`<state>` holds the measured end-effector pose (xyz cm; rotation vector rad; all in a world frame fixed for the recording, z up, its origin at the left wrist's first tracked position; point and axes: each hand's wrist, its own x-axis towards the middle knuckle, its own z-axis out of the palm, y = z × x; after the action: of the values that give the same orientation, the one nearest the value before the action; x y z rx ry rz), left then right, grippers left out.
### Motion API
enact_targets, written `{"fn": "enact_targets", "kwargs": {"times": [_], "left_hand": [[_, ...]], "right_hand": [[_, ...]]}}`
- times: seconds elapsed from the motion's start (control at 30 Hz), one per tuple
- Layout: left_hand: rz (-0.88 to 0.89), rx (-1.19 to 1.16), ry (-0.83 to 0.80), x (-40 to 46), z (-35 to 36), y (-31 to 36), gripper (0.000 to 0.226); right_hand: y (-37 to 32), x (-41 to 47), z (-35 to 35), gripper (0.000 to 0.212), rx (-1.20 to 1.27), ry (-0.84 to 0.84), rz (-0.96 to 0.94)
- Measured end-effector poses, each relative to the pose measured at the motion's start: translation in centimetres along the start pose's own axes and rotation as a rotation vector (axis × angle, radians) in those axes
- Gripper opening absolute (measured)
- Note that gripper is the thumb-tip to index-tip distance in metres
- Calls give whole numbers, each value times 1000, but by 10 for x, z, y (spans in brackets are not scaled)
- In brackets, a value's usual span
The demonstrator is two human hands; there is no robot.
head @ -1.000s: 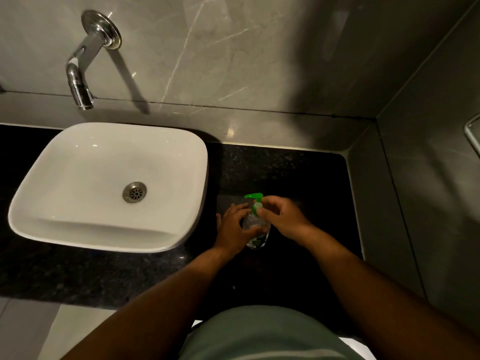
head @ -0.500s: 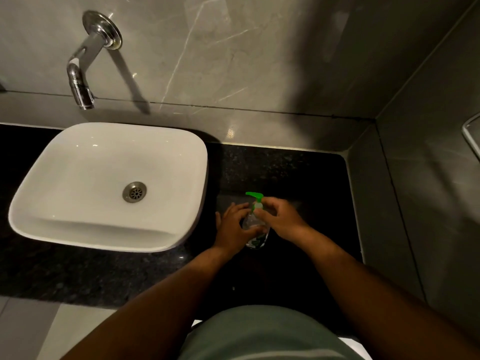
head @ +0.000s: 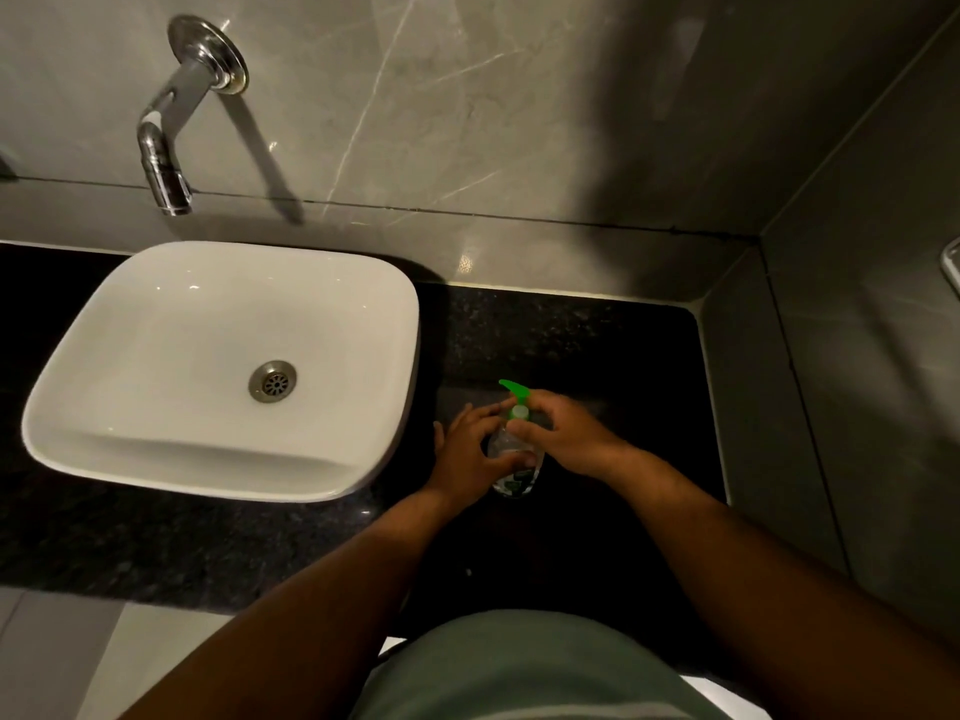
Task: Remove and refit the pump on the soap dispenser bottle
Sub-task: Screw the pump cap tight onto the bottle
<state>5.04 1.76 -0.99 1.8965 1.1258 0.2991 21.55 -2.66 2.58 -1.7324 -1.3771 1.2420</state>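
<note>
The bottle [head: 511,459] stands upright near the table's [head: 597,330] right edge. Left hand [head: 470,454] clamps its body; right hand [head: 563,433] grips the pump [head: 517,397] collar directly above.

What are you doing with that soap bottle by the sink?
A person is working on the soap dispenser bottle, which stands on the dark counter to the right of the white sink. The left hand grips the clear bottle body to steady it. The right hand pinches the collar of the green pump at the neck. The pump is on the bottle now; whether it is being loosened or tightened cannot be told.
</note>
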Motion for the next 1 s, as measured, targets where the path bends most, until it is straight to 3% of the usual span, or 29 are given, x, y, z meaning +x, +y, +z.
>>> {"fn": "enact_targets", "kwargs": {"times": [0.33,0.63,1.0], "left_hand": [[-65,83,153,-1,15,-7,53],[-70,90,166,0,14,-8,48],[-59,135,174,-1,13,-6,46]], "right_hand": [[-5,-5,22,22,-170,274,10],[-8,-6,30,47,-390,376,97],[-4,-7,40,51,-457,469,100]]}}
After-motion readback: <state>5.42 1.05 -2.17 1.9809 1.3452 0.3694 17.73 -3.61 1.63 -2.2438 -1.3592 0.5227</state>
